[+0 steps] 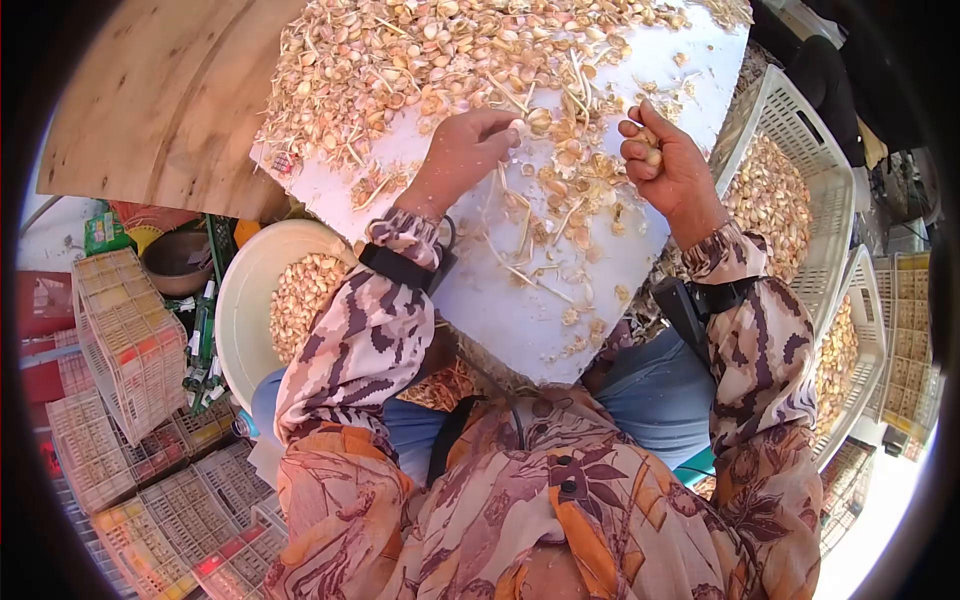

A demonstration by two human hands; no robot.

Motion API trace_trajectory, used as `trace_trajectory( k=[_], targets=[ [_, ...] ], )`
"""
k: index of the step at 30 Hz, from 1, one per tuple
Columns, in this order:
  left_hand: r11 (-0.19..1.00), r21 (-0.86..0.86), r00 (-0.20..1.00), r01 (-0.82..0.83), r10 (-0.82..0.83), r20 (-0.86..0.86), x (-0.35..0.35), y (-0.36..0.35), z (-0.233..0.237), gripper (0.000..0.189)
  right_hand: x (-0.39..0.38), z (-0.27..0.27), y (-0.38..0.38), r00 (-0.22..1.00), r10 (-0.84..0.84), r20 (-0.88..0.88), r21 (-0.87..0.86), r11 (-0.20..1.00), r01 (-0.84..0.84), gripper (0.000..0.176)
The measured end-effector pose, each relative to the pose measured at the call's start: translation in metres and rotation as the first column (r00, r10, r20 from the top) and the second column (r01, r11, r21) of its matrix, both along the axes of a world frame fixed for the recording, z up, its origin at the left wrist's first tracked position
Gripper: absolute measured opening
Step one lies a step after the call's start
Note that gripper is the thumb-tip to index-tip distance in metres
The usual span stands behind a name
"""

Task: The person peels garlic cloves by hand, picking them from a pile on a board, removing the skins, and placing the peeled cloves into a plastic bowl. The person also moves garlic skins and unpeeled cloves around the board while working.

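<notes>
My left hand (pixel 462 158) is closed over the white board (pixel 480 290), thumb and forefinger pinching a pale garlic clove (pixel 517 128). Over the board's right side, my right hand (pixel 672 172) has its fingers curled around garlic cloves (pixel 651 155); how many it holds is partly hidden by the fingers. Between the two hands lie dry skins and stalks (pixel 540 225). A large heap of garlic cloves (pixel 420 55) covers the far part of the board, beyond my left hand.
Left of my left arm stands a pale tub (pixel 238 300) with garlic cloves inside. White plastic crates (pixel 835 190) of cloves are at my right. Stacked crates (pixel 120 340) and green bottles (pixel 203 335) are at far left. A wooden board (pixel 160 100) lies behind the tub.
</notes>
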State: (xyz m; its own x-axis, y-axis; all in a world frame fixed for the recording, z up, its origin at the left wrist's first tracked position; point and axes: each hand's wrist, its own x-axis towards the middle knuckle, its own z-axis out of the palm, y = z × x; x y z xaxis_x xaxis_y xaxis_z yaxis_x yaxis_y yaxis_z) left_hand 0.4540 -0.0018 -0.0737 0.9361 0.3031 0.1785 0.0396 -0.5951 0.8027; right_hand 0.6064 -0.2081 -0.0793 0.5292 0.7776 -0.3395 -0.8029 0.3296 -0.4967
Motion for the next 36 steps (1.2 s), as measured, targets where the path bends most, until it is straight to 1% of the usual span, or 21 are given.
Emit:
trace_trajectory(
  k=[1,5,7,8,9,12,15,19,22,23,25,26,28,29,30,31,32,33,34,35,36],
  targets=[
    [0.858,-0.500,0.993,-0.113,0.077,-0.093,-0.011,-0.007,0.011,0.032,-0.001,0.000,0.001,1.000,0.006,0.000,0.010,1.000,-0.006,0.016],
    [0.601,-0.799,0.994,-0.011,0.096,0.059,-0.041,-0.027,0.036,0.029,-0.014,0.007,0.002,0.944,0.149,0.296,-0.274,0.960,-0.066,0.013],
    [0.567,-0.824,0.986,-0.018,0.148,0.081,-0.060,-0.035,0.041,0.025,-0.024,0.012,0.005,0.469,0.439,0.767,-0.570,0.801,0.182,0.018],
    [0.545,-0.838,0.973,-0.009,0.200,0.119,-0.067,-0.038,0.044,0.021,-0.028,0.008,0.007,0.182,0.437,0.881,-0.473,0.805,0.359,0.018],
    [0.541,-0.841,0.973,-0.009,0.199,0.118,-0.076,-0.046,0.049,0.021,-0.032,0.001,0.008,0.183,0.441,0.878,-0.478,0.801,0.360,0.018],
    [0.412,-0.908,0.940,0.083,0.271,0.209,-0.103,-0.078,0.063,0.018,-0.048,-0.004,0.015,-0.359,0.486,0.797,-0.341,0.852,0.396,0.016],
    [0.274,-0.936,0.899,0.220,0.316,0.304,-0.121,-0.122,0.083,0.017,-0.054,-0.024,0.026,-0.559,0.594,0.578,-0.392,0.803,0.449,0.015],
    [0.320,-0.617,0.682,0.719,-0.155,0.715,-0.141,-0.159,0.135,0.012,-0.058,-0.017,0.025,-0.492,0.693,0.527,-0.476,0.720,0.504,0.014],
    [0.328,-0.621,0.677,0.712,-0.088,0.730,-0.159,-0.183,0.158,0.008,-0.043,-0.017,0.020,-0.336,0.627,0.703,-0.446,0.757,0.478,0.018],
    [0.335,-0.620,0.672,0.710,-0.057,0.739,-0.165,-0.188,0.163,0.007,-0.034,-0.020,0.018,-0.179,0.483,0.857,-0.401,0.844,0.357,0.019],
    [0.341,-0.620,0.670,0.706,-0.037,0.742,-0.169,-0.183,0.166,0.008,-0.029,0.004,0.006,0.636,0.402,0.659,-0.480,0.876,-0.057,0.021],
    [0.337,-0.603,0.662,0.723,-0.089,0.745,-0.170,-0.175,0.167,0.007,-0.030,0.011,0.005,0.639,0.395,0.660,-0.476,0.878,-0.051,0.021],
    [0.326,-0.607,0.669,0.725,-0.122,0.733,-0.171,-0.177,0.161,0.007,-0.042,0.013,0.000,0.851,0.247,0.462,-0.052,0.966,-0.252,0.022],
    [0.433,-0.494,0.539,0.754,0.024,0.842,-0.165,-0.188,0.151,0.007,-0.044,0.011,0.003,0.851,0.256,0.459,-0.058,0.964,-0.259,0.022],
    [0.550,-0.381,0.366,0.743,0.143,0.920,-0.160,-0.192,0.145,0.007,-0.045,0.010,0.007,0.809,0.298,0.506,-0.092,0.952,-0.293,0.022],
    [0.556,-0.383,0.365,0.738,0.148,0.919,-0.162,-0.185,0.141,0.007,-0.047,0.009,0.012,0.762,0.342,0.550,-0.128,0.936,-0.327,0.021],
    [0.517,-0.420,0.429,0.746,0.110,0.897,-0.160,-0.168,0.141,0.006,-0.054,0.020,0.018,0.545,0.513,0.663,-0.475,0.851,-0.223,0.016],
    [0.480,-0.458,0.487,0.748,0.071,0.870,-0.158,-0.147,0.141,0.005,-0.060,0.011,0.026,0.543,0.517,0.662,-0.476,0.849,-0.230,0.016],
    [0.444,-0.495,0.540,0.747,0.029,0.841,-0.154,-0.128,0.143,0.005,-0.067,-0.006,0.033,0.119,0.395,0.911,-0.382,0.917,-0.117,0.014],
    [0.412,-0.530,0.587,0.742,-0.016,0.809,-0.152,-0.117,0.142,0.006,-0.072,-0.010,0.040,-0.350,0.194,0.916,-0.232,0.970,-0.070,0.013],
    [0.513,-0.692,0.676,0.507,0.261,0.689,-0.156,-0.110,0.131,0.013,-0.080,-0.007,0.042,-0.491,0.329,0.807,-0.370,0.929,0.014,0.012]
  ],
)
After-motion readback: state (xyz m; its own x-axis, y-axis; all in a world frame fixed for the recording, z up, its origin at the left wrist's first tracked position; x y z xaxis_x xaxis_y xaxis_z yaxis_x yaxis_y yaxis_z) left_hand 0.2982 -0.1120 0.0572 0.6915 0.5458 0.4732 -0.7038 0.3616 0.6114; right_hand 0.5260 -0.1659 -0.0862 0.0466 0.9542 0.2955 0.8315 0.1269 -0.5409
